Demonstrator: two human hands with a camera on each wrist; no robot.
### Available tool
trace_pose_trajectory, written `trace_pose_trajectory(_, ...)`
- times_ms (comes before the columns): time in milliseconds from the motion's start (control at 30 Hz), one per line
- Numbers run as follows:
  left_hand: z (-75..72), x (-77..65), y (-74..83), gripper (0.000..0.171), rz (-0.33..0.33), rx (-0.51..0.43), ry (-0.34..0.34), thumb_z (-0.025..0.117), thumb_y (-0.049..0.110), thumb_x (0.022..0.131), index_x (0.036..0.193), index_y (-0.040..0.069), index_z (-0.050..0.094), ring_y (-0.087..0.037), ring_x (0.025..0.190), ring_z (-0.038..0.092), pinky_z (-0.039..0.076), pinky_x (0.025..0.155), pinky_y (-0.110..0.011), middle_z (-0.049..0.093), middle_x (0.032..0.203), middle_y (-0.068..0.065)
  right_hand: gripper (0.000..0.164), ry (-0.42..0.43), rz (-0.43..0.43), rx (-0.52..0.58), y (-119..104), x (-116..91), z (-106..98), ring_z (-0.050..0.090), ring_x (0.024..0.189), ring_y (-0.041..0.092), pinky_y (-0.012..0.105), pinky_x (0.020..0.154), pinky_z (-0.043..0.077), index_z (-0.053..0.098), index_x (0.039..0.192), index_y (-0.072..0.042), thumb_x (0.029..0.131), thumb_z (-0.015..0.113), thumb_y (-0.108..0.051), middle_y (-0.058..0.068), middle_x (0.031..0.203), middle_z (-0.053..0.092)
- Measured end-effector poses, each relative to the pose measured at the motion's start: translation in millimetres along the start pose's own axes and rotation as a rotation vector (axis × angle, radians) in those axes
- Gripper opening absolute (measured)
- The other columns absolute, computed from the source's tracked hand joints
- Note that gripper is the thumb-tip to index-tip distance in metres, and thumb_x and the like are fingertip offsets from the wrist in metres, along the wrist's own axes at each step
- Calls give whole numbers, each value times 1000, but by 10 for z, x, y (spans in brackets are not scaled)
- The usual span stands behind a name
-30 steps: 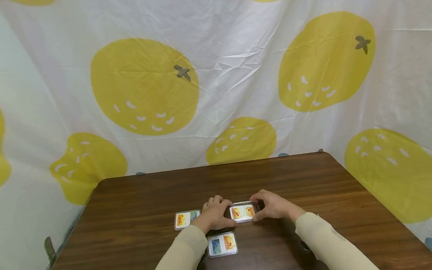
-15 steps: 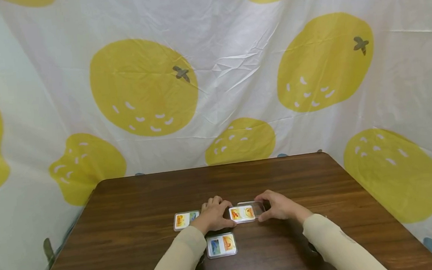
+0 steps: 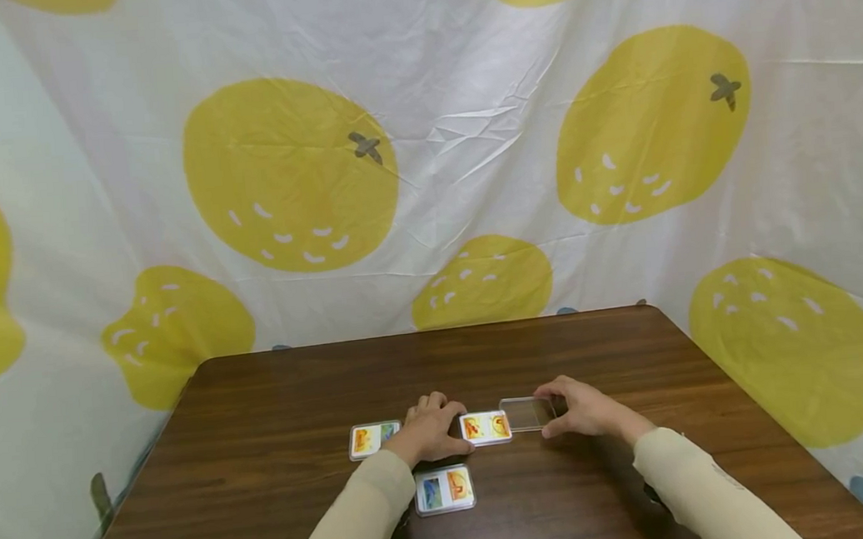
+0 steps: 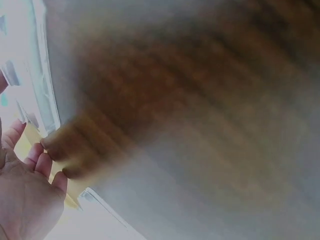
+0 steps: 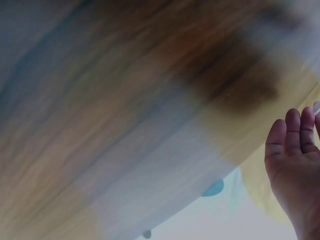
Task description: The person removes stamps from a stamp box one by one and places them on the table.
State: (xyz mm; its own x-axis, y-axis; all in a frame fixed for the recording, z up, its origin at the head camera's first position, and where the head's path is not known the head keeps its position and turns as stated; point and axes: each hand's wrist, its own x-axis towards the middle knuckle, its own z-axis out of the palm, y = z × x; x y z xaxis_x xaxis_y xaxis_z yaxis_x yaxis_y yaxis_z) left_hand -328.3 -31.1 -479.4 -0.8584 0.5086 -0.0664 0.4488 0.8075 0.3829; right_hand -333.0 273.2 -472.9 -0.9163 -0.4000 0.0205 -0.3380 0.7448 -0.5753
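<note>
Wrinkled white cloth point(image 3: 462, 175) printed with big yellow fruit hangs behind a dark wood-grain table point(image 3: 297, 387), and the work sits around the middle of the near half of that top. One card case point(image 3: 485, 427) lies flat there, its orange-and-white print face up, between two bare hands. Thumb and forefinger of the left hand point(image 3: 429, 432) pinch its left end across the long sides. Right of it, the thumb and forefinger of the right hand point(image 3: 584, 409) pinch the outer end of a clear cover point(image 3: 520, 414), with nothing printed on it; the right wrist view shows other fingers side by side, slightly bent. Whether the cover's inner edge touches the case or hangs just above, I cannot tell. A second case point(image 3: 363, 441) lies partly hidden beyond the left wrist, a third point(image 3: 444, 489) nearer the person. I judge the step in hand to be parting cover from case; the next move seems to call for a steady left pinch and a level right hand until the edges stand apart.
</note>
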Motion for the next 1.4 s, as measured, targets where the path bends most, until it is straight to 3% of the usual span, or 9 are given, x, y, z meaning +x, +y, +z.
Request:
trace_pose_trajectory(433,22,19,-18,59,-16,-6,-10,71,51,88,136,22,54,-28,123,39,30,106,-48,42,135,-8,62,3,45,15,193,-146,-189,53,112,32,54,98,41,63,125,-1,73,89,-24,12,122,57)
trace_pose_trajectory(700,23,31,-21,59,-17,-6,-7,71,50,88,136,22,54,-28,124,38,29,107,-48,42,135,-9,61,12,24,-22,270,-231,-297,55,107,31,53,94,41,63,123,0,72,89,-22,14,119,58)
trace_pose_trajectory(1400,43,39,-30,59,-28,2,-2,71,51,87,136,23,55,-28,126,38,30,107,-48,42,136,-8,64,-1,28,-80,399,-274,-349,55,106,33,56,95,41,63,121,6,70,90,-20,16,116,59)
